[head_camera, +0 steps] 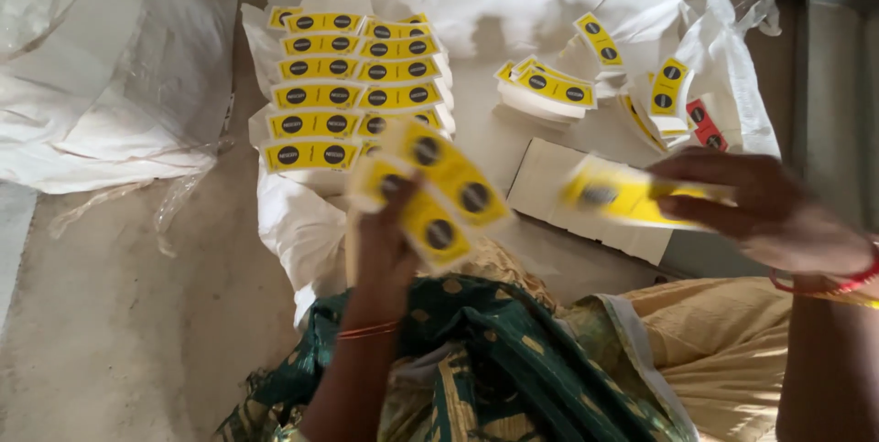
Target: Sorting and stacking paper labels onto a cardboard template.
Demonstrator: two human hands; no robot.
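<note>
The left hand (385,240) was closed around a small fan of yellow labels (438,187), each printed with dark round marks, held up over the person's lap. The fingers gripped the lower ends of the labels, which spread upward and to the right.

The right hand (778,213) pinched another yellow label (623,195) between thumb and fingers; that label was blurred. It hung to the right of the fan, well apart from it, above a flat white card (549,181) that lay on the ground.

Beyond the fan, further from the person, lay two neat columns of labels (352,85), overlapping row on row upon a white sheet (293,213). To the right of the fan and further out sat a small stack of labels (548,85), and beyond that a loose scatter of labels (668,94), with a red label (705,126) at its edge. A large white sack (110,66) was spread far to the left of the fan, on the bare concrete floor (119,332). A green patterned cloth (494,360) covered the lap just below the fan.
</note>
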